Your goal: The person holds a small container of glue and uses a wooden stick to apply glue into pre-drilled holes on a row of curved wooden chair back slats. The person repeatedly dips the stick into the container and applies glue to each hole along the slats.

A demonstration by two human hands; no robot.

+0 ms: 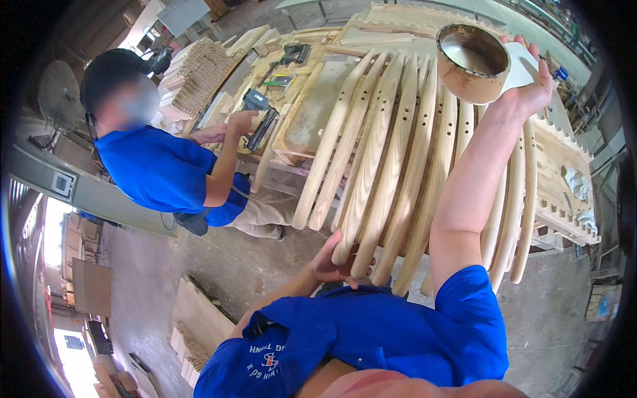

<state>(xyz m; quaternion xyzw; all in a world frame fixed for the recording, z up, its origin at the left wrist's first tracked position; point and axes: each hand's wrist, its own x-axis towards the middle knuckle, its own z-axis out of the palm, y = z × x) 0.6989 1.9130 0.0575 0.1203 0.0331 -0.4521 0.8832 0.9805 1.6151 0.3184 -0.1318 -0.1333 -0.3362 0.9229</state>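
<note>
I log left hand [330,260] clamped on the near ends of curved wooden slats [385,166] overhanging the workbench [570,159] edge; right hand [531,79] grips a tape roll [472,63] aloft. Bundle looks unwrapped yet.

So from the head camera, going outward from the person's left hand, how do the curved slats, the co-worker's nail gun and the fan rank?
1. Curved slats: the left hand grips their lower ends.
2. Nail gun: up left, in the co-worker's hand.
3. Fan: far left edge.

blue short-sleeved shirt with white and red printed marking, bare forearms, ungloved left hand [330,260], right hand [531,83]
</note>
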